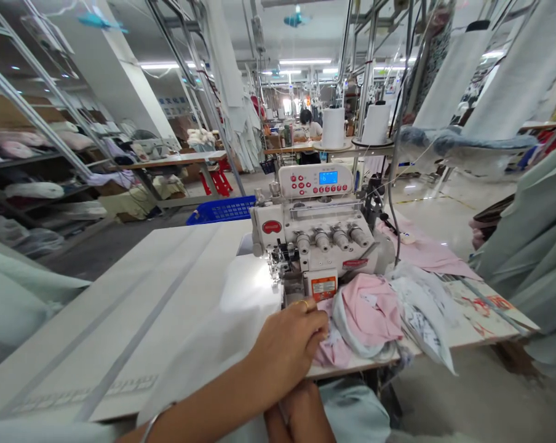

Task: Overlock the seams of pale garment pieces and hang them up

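My left hand (291, 344), with a ring on one finger, reaches in from the lower left. Its fingers are curled on a pink fabric bundle (370, 307) at the table's front edge. The bundle lies just in front of a white overlock sewing machine (315, 240). A white cloth (241, 295) is spread left of the machine's needle area. My right hand (301, 412) sits low beneath the left one, below the table edge, and its fingers are hidden.
The white table (135, 301) stretches to the left. Printed white cloth (423, 311) lies right of the bundle and two thread cones (333, 128) stand behind the machine. Grey-green fabric (536, 246) hangs at right. Shelves (29, 184), a blue basket (220, 210) and a distant person (308, 123) are beyond.
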Motion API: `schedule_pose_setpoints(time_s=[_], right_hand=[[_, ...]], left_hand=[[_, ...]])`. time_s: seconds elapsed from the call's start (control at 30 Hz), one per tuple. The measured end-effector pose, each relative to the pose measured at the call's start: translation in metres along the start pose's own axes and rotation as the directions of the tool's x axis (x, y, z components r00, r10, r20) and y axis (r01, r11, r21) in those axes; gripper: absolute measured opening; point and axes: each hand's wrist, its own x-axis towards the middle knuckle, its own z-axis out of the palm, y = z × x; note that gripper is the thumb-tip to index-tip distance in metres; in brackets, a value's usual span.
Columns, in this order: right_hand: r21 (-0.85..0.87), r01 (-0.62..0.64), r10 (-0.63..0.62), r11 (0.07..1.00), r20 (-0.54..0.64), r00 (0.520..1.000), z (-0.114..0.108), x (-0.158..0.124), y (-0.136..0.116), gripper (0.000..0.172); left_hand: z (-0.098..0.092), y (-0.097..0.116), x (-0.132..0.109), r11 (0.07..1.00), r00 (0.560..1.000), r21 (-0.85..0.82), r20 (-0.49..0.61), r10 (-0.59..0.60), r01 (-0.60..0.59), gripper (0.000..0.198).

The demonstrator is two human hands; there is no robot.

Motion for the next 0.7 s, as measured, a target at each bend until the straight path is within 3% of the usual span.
schedule_pose_setpoints(time_s=[0.1,0.17,0.3,0.37,0.43,0.53,0.7], right_hand=[[0.062,-0.031,0.025,0.998,0.105,0.994,-0.003,0.006,-0.005,0.026],[0.034,-0.05,0.046,0.998,0.124,0.991,-0.003,0.007,-0.005,0.025],[-0.016,0.006,-0.003,1.0,0.195,0.981,-0.004,0.002,0.0,0.023],[-0.08,0.027,-0.008,0.996,0.235,0.972,-0.007,0.0,0.002,0.024],[-0.191,0.039,0.019,0.981,0.294,0.956,-0.009,-0.002,0.002,0.03],[-0.348,0.062,0.077,0.935,0.373,0.925,-0.009,-0.004,0.004,0.041],[-0.464,0.152,0.041,0.873,0.379,0.925,-0.005,-0.01,0.008,0.03]], left_hand=[[-0.022,-0.009,-0.009,0.986,0.992,-0.167,-0.124,0.0,-0.021,0.015],[-0.044,-0.025,-0.014,0.983,0.991,-0.185,-0.135,-0.022,-0.004,0.016],[-0.092,-0.069,-0.015,0.976,0.997,0.211,-0.047,0.069,-0.057,0.017],[-0.103,-0.084,-0.013,0.947,0.994,0.307,-0.007,0.106,-0.099,0.019],[-0.103,-0.089,-0.012,0.946,0.993,0.305,-0.021,0.117,-0.105,0.02],[-0.086,-0.086,-0.02,0.943,0.986,0.331,-0.143,0.082,-0.031,0.025],[-0.059,-0.082,-0.053,0.944,0.948,0.319,-0.317,0.023,0.084,0.016]])
